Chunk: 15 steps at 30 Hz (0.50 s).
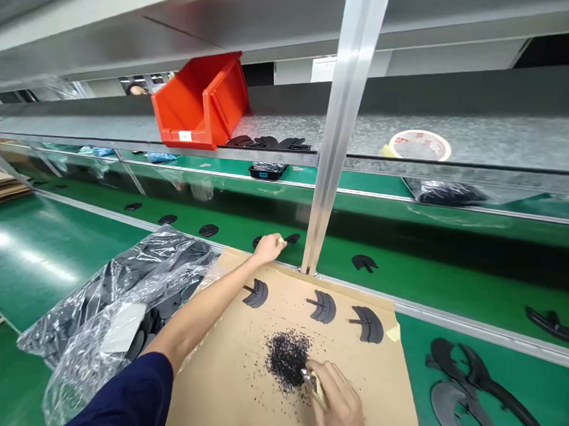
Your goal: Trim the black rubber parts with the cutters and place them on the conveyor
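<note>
A sheet of tan cardboard [222,388] lies on the green bench, with a heap of black granules [286,359] scattered across its middle. My right hand [338,410] rests at the heap's lower right, gripping a pale, narrow tool [317,387] whose metal tip touches the granules. Three fan-shaped black pieces [324,306] stand in a row on the cardboard, each with a thin dark spike. My left hand [268,249] reaches past the far edge of the sheet, pinching something small and pale [279,241]. A black piece [293,238] lies just beyond those fingers.
A clear plastic bag of black pieces [118,299] lies left of the cardboard. Large black curved parts [466,394] lie on the green surface [453,279] at right. An aluminium upright [343,127] rises behind the sheet, below a shelf holding a red bin [199,100].
</note>
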Available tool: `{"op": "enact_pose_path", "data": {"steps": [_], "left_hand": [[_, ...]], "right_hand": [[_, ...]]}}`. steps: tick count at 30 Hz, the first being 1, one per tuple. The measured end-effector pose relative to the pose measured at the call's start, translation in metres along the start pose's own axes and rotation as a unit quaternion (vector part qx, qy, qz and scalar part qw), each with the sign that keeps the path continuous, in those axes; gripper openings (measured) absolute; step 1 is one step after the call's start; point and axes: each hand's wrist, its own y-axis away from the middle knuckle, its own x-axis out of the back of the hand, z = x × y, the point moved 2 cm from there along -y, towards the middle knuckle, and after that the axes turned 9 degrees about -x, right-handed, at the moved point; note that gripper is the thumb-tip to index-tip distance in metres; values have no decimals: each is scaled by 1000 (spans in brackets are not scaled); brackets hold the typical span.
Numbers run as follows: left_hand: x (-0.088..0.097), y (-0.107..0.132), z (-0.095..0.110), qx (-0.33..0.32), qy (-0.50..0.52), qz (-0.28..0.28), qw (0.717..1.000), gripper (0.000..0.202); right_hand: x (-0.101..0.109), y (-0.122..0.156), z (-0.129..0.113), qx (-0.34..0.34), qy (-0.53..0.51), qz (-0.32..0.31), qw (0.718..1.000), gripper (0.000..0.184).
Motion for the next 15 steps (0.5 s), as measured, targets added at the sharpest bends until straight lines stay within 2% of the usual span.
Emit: {"op": "enact_pose_path", "data": {"steps": [3,5,7,9,11,13,15], "left_hand": [[18,45,-2,-63,56,-17,996,24],[20,87,0,-103,96,-57,988,22],[14,130,6,-130,129,-111,977,20],[4,167,14,-168,173,-185,953,18],[-6,194,20,-213,215,-252,919,18],[-7,210,17,-240,225,-265,906,19],[4,218,2,-212,160,-224,938,19]], "right_hand": [[2,-3,-2,5,-20,9,1000,47],[3,-7,-7,-3,-27,19,999,51],[3,-12,-13,-22,-41,29,999,50],[1,-16,-18,-30,-66,16,997,45],[-3,-19,-24,8,-116,-35,993,33],[-6,-20,-27,23,-166,-63,984,20],[-9,-20,-27,1,-190,-63,980,10]]}}
